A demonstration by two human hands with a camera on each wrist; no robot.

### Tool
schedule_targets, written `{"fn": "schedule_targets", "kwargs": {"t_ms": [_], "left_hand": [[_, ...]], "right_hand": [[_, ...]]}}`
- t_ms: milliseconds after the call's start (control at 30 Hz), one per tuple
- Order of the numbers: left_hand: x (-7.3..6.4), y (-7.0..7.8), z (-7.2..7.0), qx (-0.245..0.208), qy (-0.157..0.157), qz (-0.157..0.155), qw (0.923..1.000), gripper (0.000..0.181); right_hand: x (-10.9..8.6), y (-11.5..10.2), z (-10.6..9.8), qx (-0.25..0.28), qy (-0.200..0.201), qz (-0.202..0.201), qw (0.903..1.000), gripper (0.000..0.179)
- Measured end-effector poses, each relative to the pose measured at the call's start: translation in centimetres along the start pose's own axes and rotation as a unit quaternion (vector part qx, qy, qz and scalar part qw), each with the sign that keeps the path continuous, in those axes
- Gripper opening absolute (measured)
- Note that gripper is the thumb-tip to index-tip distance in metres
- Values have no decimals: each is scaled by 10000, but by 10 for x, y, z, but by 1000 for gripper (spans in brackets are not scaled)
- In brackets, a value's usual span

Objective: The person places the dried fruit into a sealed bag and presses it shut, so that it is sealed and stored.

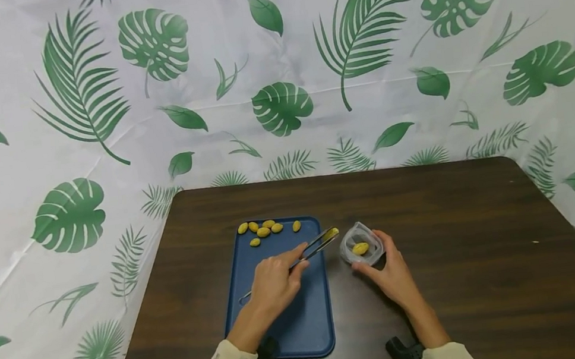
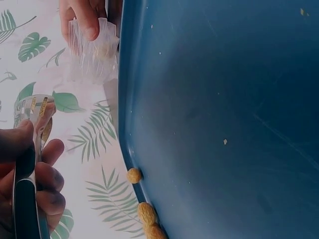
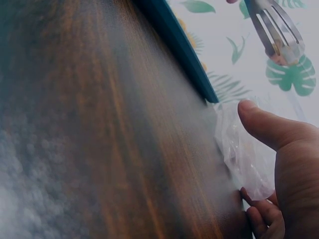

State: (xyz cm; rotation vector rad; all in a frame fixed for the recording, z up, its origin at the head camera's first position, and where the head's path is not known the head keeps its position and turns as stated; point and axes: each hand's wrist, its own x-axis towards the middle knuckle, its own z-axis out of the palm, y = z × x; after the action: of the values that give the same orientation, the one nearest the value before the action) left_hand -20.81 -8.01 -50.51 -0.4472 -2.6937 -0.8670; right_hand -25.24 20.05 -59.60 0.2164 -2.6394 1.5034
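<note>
My left hand (image 1: pixel 273 280) grips metal tongs (image 1: pixel 322 246), whose slotted ends show in the right wrist view. Between the tong tips sits a yellow, oval, nut-like piece (image 1: pixel 330 232), just left of a small clear plastic container (image 1: pixel 347 256). Thumb and fingers of my right hand (image 1: pixel 396 277) hold that container on the table from its right and near sides. Inside it lies another yellow piece (image 1: pixel 360 248). Several more yellow pieces (image 1: pixel 263 232) rest along the far end of the blue tray (image 1: pixel 305 327), under my left hand.
The dark wood table (image 1: pixel 469 253) extends right of the container. A leaf-print cloth (image 1: pixel 228 49) hangs behind its far edge. Tiny crumbs dot the tray's surface in the left wrist view. A black strap device (image 1: pixel 405 350) is on my right wrist.
</note>
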Motion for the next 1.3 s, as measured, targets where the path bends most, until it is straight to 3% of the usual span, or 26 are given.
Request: {"fn": "schedule_targets", "kwargs": {"t_ms": [667,1300], "left_hand": [[-4,9,10,166,-94,185,9996,38],[5,12,20,301,-251,507,9979,37]], "right_hand": [[-5,4,0,-128,-37,163,9998,95],[1,-1,-2,68,-4,28,10000,93]]}}
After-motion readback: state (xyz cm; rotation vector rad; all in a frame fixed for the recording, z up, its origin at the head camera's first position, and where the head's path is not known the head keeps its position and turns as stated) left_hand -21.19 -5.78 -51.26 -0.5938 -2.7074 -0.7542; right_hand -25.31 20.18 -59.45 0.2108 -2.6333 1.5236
